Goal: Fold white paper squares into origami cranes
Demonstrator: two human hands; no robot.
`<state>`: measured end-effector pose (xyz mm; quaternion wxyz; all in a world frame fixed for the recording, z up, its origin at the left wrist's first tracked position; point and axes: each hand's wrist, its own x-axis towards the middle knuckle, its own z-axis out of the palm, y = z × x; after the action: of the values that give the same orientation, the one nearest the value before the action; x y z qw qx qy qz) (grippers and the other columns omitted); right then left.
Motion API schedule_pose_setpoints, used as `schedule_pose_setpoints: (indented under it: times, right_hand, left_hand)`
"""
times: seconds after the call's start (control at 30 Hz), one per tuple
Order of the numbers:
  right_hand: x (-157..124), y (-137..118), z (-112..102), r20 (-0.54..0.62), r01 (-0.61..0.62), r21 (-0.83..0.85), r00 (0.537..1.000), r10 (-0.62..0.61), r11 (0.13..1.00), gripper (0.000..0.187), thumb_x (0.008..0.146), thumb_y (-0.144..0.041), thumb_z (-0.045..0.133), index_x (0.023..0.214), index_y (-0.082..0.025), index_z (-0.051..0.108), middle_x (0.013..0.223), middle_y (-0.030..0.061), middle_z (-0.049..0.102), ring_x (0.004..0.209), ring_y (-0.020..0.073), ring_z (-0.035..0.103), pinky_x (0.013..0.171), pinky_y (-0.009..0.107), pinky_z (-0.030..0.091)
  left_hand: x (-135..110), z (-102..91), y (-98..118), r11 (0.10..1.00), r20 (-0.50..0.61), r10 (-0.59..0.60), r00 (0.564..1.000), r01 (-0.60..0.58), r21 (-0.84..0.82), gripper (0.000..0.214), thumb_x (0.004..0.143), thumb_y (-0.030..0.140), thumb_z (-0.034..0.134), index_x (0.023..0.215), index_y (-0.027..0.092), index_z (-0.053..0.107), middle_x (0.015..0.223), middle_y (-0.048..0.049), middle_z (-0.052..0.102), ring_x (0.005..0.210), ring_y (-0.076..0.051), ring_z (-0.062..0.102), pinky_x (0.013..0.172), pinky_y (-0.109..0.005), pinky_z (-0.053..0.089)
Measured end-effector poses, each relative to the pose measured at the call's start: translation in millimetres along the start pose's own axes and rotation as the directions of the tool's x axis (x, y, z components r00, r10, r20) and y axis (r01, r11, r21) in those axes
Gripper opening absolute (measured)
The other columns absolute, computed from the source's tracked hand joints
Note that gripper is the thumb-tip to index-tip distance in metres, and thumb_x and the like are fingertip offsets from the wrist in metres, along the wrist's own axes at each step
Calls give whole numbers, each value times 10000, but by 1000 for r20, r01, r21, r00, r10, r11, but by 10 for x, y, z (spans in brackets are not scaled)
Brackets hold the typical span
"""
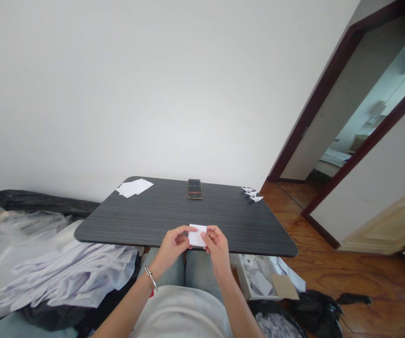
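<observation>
Our fingers [185, 230] pinch a small white paper square [197, 236] between them. The left hand [173, 246] grips its left edge and the right hand [218, 249] grips its right edge, both curled closed on the paper. We hold the square over the near edge of the dark grey wood-grain desk [153, 220], with a silver bangle [150, 277] on our left wrist and light blue jeans [167, 267] just below.

Farther along the desk, loose white paper sheets [134, 188] lie at the far left corner, a dark rectangular object [194, 188] with a tan rim sits mid-way along the far edge, and small folded paper pieces [252, 194] lie at the far right corner. To our left, a heap of white paper sheets [72, 277] spreads over clear plastic [19, 249]. To our right, an open cardboard box [258, 284] holds more paper, beside a black plastic bag [315, 312] on the wooden floor [364, 263].
</observation>
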<state>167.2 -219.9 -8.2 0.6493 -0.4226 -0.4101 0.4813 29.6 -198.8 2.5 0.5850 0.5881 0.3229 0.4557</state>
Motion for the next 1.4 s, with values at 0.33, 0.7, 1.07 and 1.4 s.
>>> schedule_pose_setpoints:
  times: [0.33,0.7,1.07,1.4]
  right_hand:
    - [-4,-18,-5,1,77,26,997,-77,997,265,781,-398,525,943,-188,538,589,-31,516,447,87,479,343,169,281]
    - [-125,-129,89,112,205,50,971,-210,977,274,759,-332,569,998,-202,538,676,-2,549,497,106,532,354,177,311]
    - [-65,-112,42,34,237,-108,971,-235,965,168,741,-256,564,893,-194,529,784,33,561,569,117,499,378,179,328]
    - [-61,-186,7,78,390,-243,921,-382,888,87,762,-194,542,839,-206,579,903,55,512,766,162,530,458,201,366]
  left_hand:
    - [7,10,64,986,-90,-60,994,45,-159,92,611,131,667,699,128,642,651,-24,661,612,-133,605,598,-212,447]
    - [-22,41,118,876,0,-112,994,99,-472,173,648,187,698,757,144,570,696,-18,654,610,-98,585,579,-180,450]
    - [-35,89,104,870,54,-121,991,132,-475,195,664,217,690,775,155,543,683,-11,624,587,-89,550,551,-174,427]
    - [-39,77,70,809,190,-167,967,245,-535,211,642,125,691,782,145,535,624,32,524,459,-23,454,432,-104,379]
